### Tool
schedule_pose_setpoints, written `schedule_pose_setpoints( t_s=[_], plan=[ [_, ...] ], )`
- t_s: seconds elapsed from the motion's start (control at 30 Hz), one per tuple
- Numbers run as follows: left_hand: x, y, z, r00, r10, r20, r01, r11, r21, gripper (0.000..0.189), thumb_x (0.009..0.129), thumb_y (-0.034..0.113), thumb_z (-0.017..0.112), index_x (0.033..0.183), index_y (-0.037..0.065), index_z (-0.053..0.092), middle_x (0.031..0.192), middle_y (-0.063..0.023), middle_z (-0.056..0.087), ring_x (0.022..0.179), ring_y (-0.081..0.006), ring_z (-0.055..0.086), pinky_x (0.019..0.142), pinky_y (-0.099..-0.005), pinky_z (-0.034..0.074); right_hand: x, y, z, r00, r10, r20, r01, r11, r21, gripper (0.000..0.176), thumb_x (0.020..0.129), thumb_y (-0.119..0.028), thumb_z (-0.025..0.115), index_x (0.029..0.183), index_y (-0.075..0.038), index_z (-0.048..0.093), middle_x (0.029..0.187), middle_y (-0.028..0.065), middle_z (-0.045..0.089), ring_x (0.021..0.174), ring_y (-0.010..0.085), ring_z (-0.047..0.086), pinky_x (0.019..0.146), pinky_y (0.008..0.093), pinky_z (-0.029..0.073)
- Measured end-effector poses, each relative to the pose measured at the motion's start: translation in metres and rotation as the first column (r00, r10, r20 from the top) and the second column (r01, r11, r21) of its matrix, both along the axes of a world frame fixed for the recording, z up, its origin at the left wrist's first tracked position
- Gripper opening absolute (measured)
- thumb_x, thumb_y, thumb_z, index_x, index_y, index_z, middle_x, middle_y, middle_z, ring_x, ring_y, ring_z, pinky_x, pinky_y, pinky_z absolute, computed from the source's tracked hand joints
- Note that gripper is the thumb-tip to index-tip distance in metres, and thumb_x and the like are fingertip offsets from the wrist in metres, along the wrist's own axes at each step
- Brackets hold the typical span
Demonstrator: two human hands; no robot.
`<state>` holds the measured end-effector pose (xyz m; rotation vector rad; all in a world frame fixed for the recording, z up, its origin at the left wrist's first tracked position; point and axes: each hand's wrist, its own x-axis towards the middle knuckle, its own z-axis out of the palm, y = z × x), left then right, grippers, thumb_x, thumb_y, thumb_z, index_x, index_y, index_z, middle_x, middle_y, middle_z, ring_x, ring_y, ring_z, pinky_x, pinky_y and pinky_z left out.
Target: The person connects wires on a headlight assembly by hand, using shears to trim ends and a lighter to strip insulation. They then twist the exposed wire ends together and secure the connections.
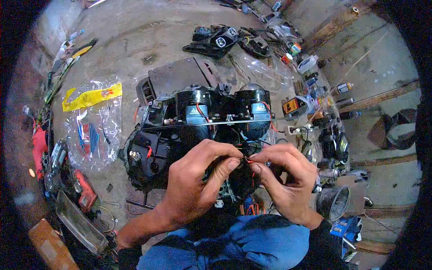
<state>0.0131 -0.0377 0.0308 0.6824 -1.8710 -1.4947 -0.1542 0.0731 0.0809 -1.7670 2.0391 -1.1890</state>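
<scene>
My left hand (191,175) and my right hand (290,177) meet just above my lap, thumb and forefinger of each pinched together. Between the fingertips runs a thin red wire (249,161), its end too small to make out. Right behind them stands a black headlight housing (146,166) with two round projector lamps, the left one (197,114) and the right one (253,108), both bearing blue labels. A thin metal strip (218,122) crosses in front of the lamps. My hands hide part of the housing's near side.
A clear plastic bag (92,148) with a yellow band lies left, above a red power tool (84,191). Farther back are a dark panel (177,78) and black lamp parts (211,42). Bottles, including one with an orange label (294,106), and a metal bowl (334,202) stand right.
</scene>
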Motion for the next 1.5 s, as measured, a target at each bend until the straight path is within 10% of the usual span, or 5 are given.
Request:
schedule_pose_setpoints(
  t_s=[1.5],
  plan=[
    [0.003, -0.007, -0.001, 0.996, -0.088, -0.033, 0.086, 0.995, -0.058, 0.014, 0.094, 0.004, 0.073, 0.108, 0.002, 0.073, 0.099, -0.0123, 0.076, 0.088, -0.0236, 0.077, 0.079, -0.0328, 0.059, -0.002, -0.006, -0.012, 0.996, 0.081, -0.031, -0.081, 0.997, 0.002, 0.022, 0.087, 0.000, 0.078, 0.109, 0.001, 0.075, 0.101, 0.0147, 0.073, 0.088, 0.0274, 0.074, 0.076, 0.0356, 0.060]
  ],
)
